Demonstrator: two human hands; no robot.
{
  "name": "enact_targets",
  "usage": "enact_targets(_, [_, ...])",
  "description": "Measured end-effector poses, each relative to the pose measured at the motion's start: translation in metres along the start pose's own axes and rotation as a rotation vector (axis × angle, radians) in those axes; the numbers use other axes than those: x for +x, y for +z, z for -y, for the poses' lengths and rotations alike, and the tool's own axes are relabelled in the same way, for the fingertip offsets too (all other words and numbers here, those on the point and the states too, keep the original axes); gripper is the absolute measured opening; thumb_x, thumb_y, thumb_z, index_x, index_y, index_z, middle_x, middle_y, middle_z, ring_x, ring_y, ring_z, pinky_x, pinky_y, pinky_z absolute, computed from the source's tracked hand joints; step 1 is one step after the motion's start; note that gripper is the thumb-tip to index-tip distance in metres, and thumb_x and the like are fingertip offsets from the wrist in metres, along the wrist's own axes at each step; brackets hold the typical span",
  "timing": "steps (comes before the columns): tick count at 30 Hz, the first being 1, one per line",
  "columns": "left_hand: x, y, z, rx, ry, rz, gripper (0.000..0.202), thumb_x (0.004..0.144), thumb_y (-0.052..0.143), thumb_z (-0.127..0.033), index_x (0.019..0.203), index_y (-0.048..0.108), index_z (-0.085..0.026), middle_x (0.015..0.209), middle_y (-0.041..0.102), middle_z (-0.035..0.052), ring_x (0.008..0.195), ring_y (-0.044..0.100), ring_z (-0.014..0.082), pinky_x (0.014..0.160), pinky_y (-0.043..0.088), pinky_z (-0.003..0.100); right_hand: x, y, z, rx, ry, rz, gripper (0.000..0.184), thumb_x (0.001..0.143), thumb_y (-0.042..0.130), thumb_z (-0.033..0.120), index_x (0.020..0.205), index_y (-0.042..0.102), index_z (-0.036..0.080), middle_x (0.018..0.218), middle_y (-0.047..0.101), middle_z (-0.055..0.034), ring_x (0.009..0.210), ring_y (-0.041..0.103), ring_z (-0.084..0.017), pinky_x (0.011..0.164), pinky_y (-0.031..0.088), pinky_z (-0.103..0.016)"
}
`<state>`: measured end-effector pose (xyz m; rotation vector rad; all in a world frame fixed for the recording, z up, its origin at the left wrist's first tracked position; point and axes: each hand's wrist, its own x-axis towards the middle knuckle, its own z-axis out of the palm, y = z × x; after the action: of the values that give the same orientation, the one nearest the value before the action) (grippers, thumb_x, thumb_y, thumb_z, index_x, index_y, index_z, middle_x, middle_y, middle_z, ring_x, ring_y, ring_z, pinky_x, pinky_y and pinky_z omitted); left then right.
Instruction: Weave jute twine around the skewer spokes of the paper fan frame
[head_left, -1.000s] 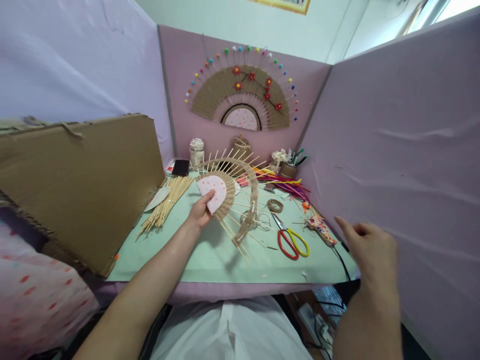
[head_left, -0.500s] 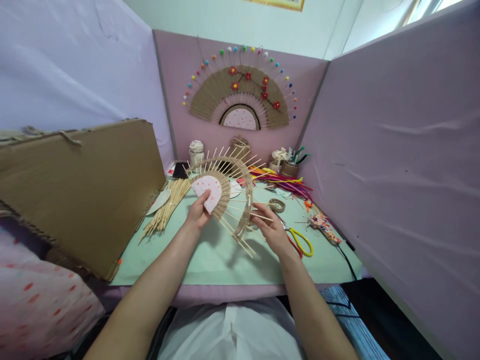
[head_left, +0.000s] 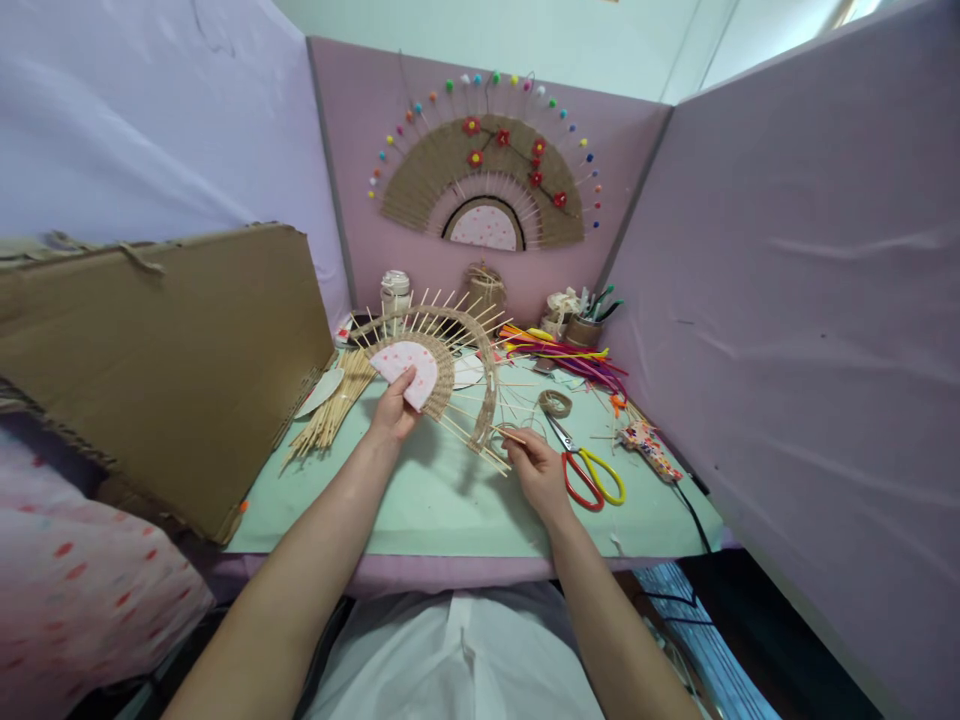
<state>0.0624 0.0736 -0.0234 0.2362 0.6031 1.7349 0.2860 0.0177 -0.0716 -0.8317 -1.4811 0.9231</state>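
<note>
My left hand point(head_left: 397, 408) grips a fan-shaped piece point(head_left: 442, 372) by its white half-circle with pink dots, thumb on the front. Around the half-circle runs a woven twine band, and thin wooden sticks fan out from it. A second twine band point(head_left: 491, 385) arcs across the sticks farther out. At the lower right end of that band, my right hand point(head_left: 534, 465) is closed, fingertips pinched on a thin strand of twine point(head_left: 501, 432) that loops near the stick ends. Scissors point(head_left: 592, 478) with red and yellow handles lie just right of this hand, below a small twine coil point(head_left: 555, 403).
A finished-looking fan point(head_left: 487, 180) with red flowers hangs on the back panel. Bundled sticks point(head_left: 330, 415) and a cardboard sheet point(head_left: 157, 370) are on the left. Coloured pipe cleaners point(head_left: 562, 352), jars point(head_left: 486, 290) and a patterned glue gun point(head_left: 651, 450) stand or lie behind and right.
My right hand has moved down and slightly left along the outer band, its fingers closing into a pinch. The fan has shifted slightly up and left. The view has tilted down a little.
</note>
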Motion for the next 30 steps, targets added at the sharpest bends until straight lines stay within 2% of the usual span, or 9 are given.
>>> enact_targets(6, [0.0021, -0.0002, -0.0033, 0.044, 0.025, -0.023, 0.025, 0.083, 0.054, -0.009, 0.107, 0.064, -0.012, 0.086, 0.073, 0.0071, 0.077, 0.069, 0.0155, 0.087, 0.052, 0.030, 0.0000, -0.0026, -0.0019, -0.045, -0.057, 0.000, 0.019, 0.083, 0.057, 0.028, 0.096, 0.070, 0.025, 0.089, 0.061, -0.0052, 0.083, 0.055, -0.019, 0.072, 0.043, -0.032])
enact_targets(9, [0.0003, 0.0012, -0.0047, 0.052, 0.020, -0.033, 0.022, 0.083, 0.054, -0.009, 0.102, 0.064, -0.011, 0.082, 0.073, 0.0069, 0.072, 0.069, 0.0155, 0.082, 0.054, 0.030, 0.0001, -0.0037, -0.0021, -0.094, -0.095, -0.044, 0.020, 0.084, 0.055, 0.027, 0.099, 0.068, 0.024, 0.088, 0.059, -0.0052, 0.083, 0.054, -0.019, 0.073, 0.042, -0.032])
enact_targets(17, [-0.0013, 0.0024, -0.0047, 0.065, 0.042, -0.050, 0.027, 0.082, 0.055, -0.008, 0.107, 0.063, -0.012, 0.085, 0.073, 0.0069, 0.072, 0.069, 0.0144, 0.082, 0.054, 0.028, -0.0030, -0.0030, -0.0015, -0.258, -0.235, -0.129, 0.026, 0.086, 0.048, 0.019, 0.104, 0.066, 0.024, 0.090, 0.049, -0.0051, 0.075, 0.051, -0.015, 0.063, 0.042, -0.029])
enact_targets(22, [0.0018, 0.0004, -0.0032, 0.062, 0.089, -0.058, 0.026, 0.080, 0.056, -0.006, 0.104, 0.064, -0.013, 0.090, 0.073, 0.0064, 0.079, 0.069, 0.0142, 0.089, 0.051, 0.029, -0.0047, -0.0003, -0.0016, -0.360, -0.342, -0.123, 0.030, 0.085, 0.046, 0.013, 0.106, 0.066, 0.021, 0.090, 0.053, -0.0067, 0.081, 0.054, -0.016, 0.064, 0.046, -0.030])
enact_targets(26, [0.0041, -0.0008, -0.0041, 0.030, 0.107, -0.050, 0.023, 0.081, 0.056, -0.007, 0.102, 0.064, -0.013, 0.088, 0.073, 0.0055, 0.077, 0.068, 0.0131, 0.090, 0.050, 0.029, -0.0053, -0.0005, 0.0009, -0.335, -0.416, -0.115, 0.029, 0.084, 0.049, 0.012, 0.106, 0.065, 0.022, 0.089, 0.059, -0.0063, 0.080, 0.057, -0.016, 0.068, 0.048, -0.030])
enact_targets(30, [0.0041, -0.0001, -0.0048, -0.011, 0.090, -0.046, 0.026, 0.083, 0.056, -0.010, 0.108, 0.063, -0.013, 0.087, 0.073, 0.0059, 0.075, 0.069, 0.0131, 0.088, 0.051, 0.028, -0.0047, -0.0018, 0.0018, -0.272, -0.379, -0.098, 0.023, 0.084, 0.053, 0.013, 0.100, 0.067, 0.022, 0.091, 0.064, -0.0063, 0.084, 0.060, -0.017, 0.071, 0.049, -0.030])
